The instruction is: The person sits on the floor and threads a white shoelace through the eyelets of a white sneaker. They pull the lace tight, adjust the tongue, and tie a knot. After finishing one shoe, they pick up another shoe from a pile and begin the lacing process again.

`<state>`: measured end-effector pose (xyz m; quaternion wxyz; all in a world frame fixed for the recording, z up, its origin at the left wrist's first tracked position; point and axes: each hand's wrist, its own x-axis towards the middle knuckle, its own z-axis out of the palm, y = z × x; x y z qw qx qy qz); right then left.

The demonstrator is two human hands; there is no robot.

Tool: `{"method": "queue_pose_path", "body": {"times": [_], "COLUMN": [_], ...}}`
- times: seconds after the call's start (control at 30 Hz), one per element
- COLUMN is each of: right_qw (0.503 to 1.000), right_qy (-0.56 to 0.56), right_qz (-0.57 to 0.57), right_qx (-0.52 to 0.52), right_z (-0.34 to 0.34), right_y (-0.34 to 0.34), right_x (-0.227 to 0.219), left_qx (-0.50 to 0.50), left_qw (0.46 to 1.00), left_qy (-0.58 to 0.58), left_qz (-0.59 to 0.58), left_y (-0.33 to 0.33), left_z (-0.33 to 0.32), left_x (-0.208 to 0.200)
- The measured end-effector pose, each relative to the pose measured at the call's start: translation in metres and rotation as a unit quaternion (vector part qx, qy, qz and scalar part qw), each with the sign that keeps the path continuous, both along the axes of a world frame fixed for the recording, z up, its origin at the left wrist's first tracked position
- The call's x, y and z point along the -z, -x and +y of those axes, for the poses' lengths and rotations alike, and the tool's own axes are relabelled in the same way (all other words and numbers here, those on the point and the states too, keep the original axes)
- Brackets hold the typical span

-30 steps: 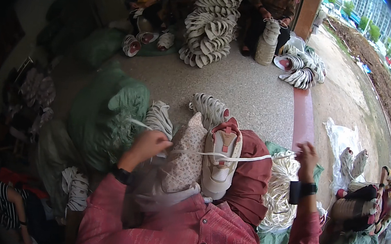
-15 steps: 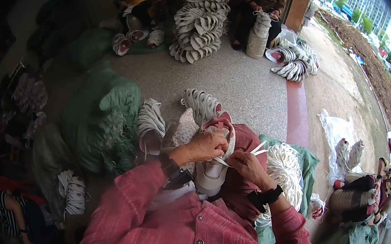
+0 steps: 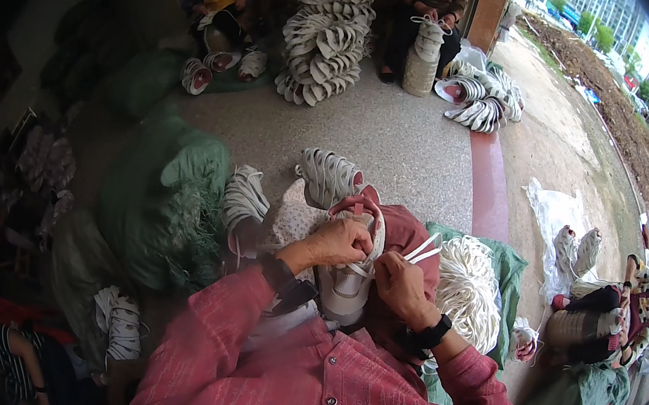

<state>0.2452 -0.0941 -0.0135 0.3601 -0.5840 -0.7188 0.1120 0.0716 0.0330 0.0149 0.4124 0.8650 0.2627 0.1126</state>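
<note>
A white shoe (image 3: 347, 289) with a pink-lined opening lies on my lap, toe toward me. My left hand (image 3: 336, 241) is closed on the shoe's upper and its white lace (image 3: 421, 251) at the eyelets. My right hand (image 3: 399, 285) pinches the same lace just right of the shoe; two flat lace ends stick out past its fingers. Both hands touch over the shoe's tongue. My red sleeves come in from below.
A bundle of white laces (image 3: 468, 291) lies on a green sack at my right. Rows of white shoes (image 3: 329, 177) sit ahead of my knees, beside a green bag (image 3: 161, 200). Other people sit by a big shoe stack (image 3: 327, 39) at the back and at the right edge.
A second ago my hands were spread wide, pulling the lace taut to both sides. They have since come together over the shoe and now work the lace at the eyelets.
</note>
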Motion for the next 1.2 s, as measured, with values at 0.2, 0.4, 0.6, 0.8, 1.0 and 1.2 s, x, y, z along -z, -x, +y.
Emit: {"method": "queue_pose_path", "body": {"times": [0.2,0.4,0.6,0.8,1.0,1.2], "right_qw": [0.871,0.990,0.962,0.956,0.972,0.962], "right_qy": [0.370,0.106,0.154,0.163,0.103,0.086], "right_qz": [0.323,-0.039,-0.091,-0.018,-0.061,-0.045], "right_qx": [0.024,-0.082,-0.208,-0.243,-0.204,-0.257], "right_z": [0.008,0.028,0.054,0.060,0.057,0.060], "right_y": [0.001,-0.023,-0.030,-0.040,-0.033,-0.036], "right_x": [-0.023,-0.047,-0.041,-0.034,-0.033,-0.039], "left_qx": [-0.006,0.020,0.030,0.005,0.012,-0.009], "left_qw": [1.000,0.998,0.994,0.995,0.993,0.965], "left_qy": [0.025,-0.045,-0.091,-0.095,-0.113,-0.246], "left_qz": [-0.017,-0.032,-0.047,0.034,0.022,-0.087], "left_y": [0.004,0.006,0.009,0.005,0.002,0.010], "left_z": [-0.001,0.004,0.007,0.001,-0.002,0.006], "left_x": [0.002,0.006,0.005,0.005,-0.005,0.012]}}
